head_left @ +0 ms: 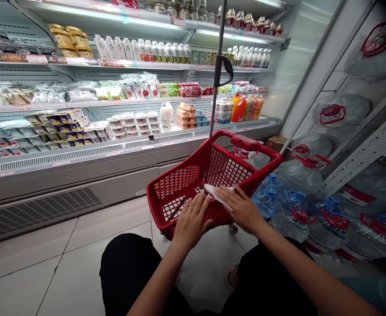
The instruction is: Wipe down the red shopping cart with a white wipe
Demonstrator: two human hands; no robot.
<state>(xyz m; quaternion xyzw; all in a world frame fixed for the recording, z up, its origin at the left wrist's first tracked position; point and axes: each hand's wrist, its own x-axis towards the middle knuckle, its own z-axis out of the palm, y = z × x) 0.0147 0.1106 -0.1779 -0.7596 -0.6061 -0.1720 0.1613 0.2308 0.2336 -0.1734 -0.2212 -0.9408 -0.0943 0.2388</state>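
A red plastic shopping basket (179, 184) on wheels stands on the tiled floor in front of me, its tall grey pull handle (216, 74) rising upright. My left hand (193, 217) lies flat on the basket's near wall, fingers stretched out. My right hand (240, 206) presses a white cloth or wipe (216, 195) against the basket's near rim, fingers flat over it. My knees in black trousers show at the bottom of the view.
A long open chiller (81, 149) with shelves of milk bottles, yoghurt tubs, boxes and juice bottles runs along the left and back. Large water jugs (294, 206) with red caps lie stacked on the floor and on a white rack at right.
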